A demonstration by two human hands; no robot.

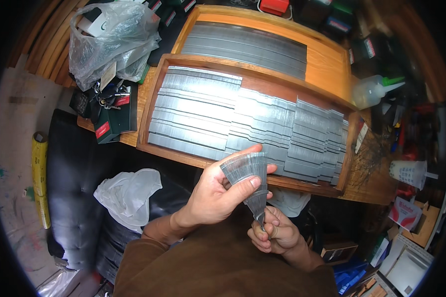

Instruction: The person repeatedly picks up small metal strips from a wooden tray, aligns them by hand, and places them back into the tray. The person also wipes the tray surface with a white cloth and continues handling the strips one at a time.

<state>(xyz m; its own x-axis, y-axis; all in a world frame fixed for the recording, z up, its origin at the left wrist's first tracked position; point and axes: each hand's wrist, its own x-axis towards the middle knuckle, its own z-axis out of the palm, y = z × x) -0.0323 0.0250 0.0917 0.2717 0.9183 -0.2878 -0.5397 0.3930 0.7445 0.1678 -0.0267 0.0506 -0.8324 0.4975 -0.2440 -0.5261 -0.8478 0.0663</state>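
Note:
My left hand [210,198] grips a fanned bundle of thin metal strips [245,167], thumb across its front and fingers behind. The strips spread wide at the top and draw together toward the bottom. At that narrow lower end, the closed fingers of my right hand [277,231] pinch the bundle. Just beyond my hands lies a wooden tray [183,160] holding overlapping rows of flat grey metal strips [260,116]. Behind it, a second wooden tray [327,59] carries more long grey strips [243,47] on its orange base.
A clear plastic bag [116,42] and dark green boxes [115,116] with keys sit at the left. On the right are a squeeze bottle [371,93] with a green cap and a plastic cup [408,172]. A white bag [129,195] rests on a black padded seat [74,198].

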